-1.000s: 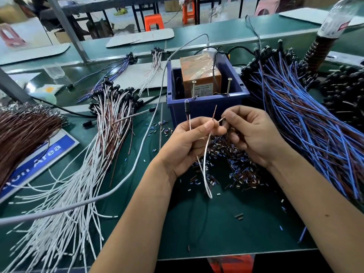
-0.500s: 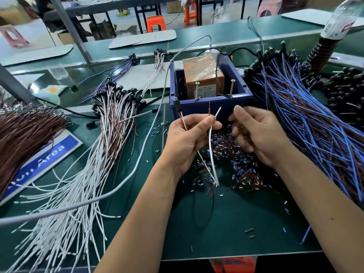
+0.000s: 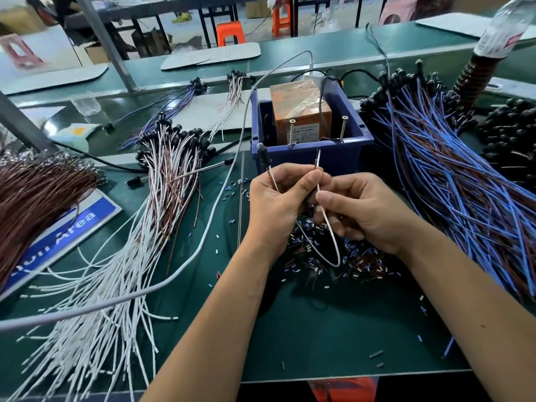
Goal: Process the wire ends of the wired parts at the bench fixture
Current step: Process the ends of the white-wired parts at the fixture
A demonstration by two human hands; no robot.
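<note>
Blue bin (image 3: 310, 158) at the back of the green bench (image 3: 333, 329), holding an orange box (image 3: 298, 108) wrapped in clear film and two upright screws (image 3: 291, 132) along its front wall. Just in front of the bin, left hand (image 3: 278, 204) pinching a wired part (image 3: 333, 245), black cap and both wire ends pointing up. Right hand (image 3: 365, 216) pinching the white wire lower down. Cut insulation bits (image 3: 359, 262) heaped on the bench beneath. White wire bundle (image 3: 121, 256) left, blue bundle (image 3: 464, 184) right.

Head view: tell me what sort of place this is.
Probably a factory wire-assembly bench. Large bundles of white-and-brown leads and blue leads lie on a green mat, stripped insulation scraps litter it, and more benches stand behind.
</note>
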